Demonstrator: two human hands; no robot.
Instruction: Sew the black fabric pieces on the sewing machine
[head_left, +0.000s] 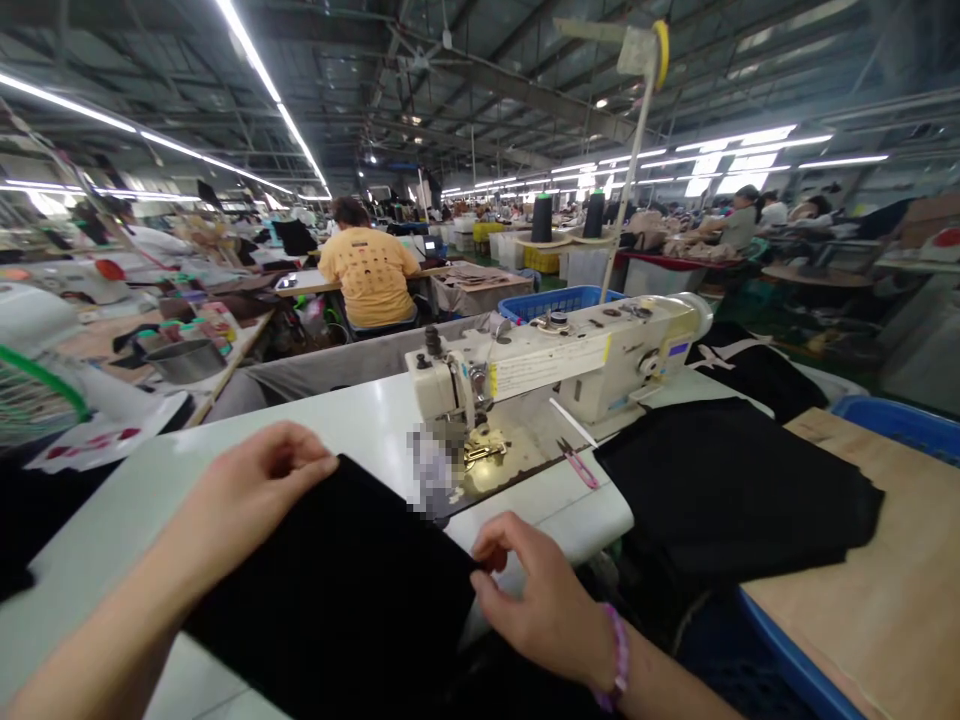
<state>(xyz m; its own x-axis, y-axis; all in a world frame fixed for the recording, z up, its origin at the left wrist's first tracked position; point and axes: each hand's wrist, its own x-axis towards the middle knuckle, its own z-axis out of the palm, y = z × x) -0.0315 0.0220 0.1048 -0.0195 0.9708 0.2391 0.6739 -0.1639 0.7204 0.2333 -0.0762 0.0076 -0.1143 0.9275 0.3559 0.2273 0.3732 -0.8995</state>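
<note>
A black fabric piece [352, 590] hangs between my hands, over the front of the white sewing table. My left hand [262, 475] pinches its upper left corner between thumb and fingers. At its right corner, my right hand [529, 590] holds the edge in a pinch; a purple bracelet is on that wrist. Just beyond the fabric stands a sewing machine [547, 350], its needle area close to the fabric's top edge and partly blurred out. Pink-handled thread snips [577, 465] lie on the table right of the machine's needle plate [487, 450].
More black fabric [742, 485] lies to the right, partly on a wooden board [877, 580]. A blue basket [555, 302] stands behind the machine. At the left are a fan [37, 390] and a metal pot [187, 360]. A person in yellow [367, 275] sits ahead.
</note>
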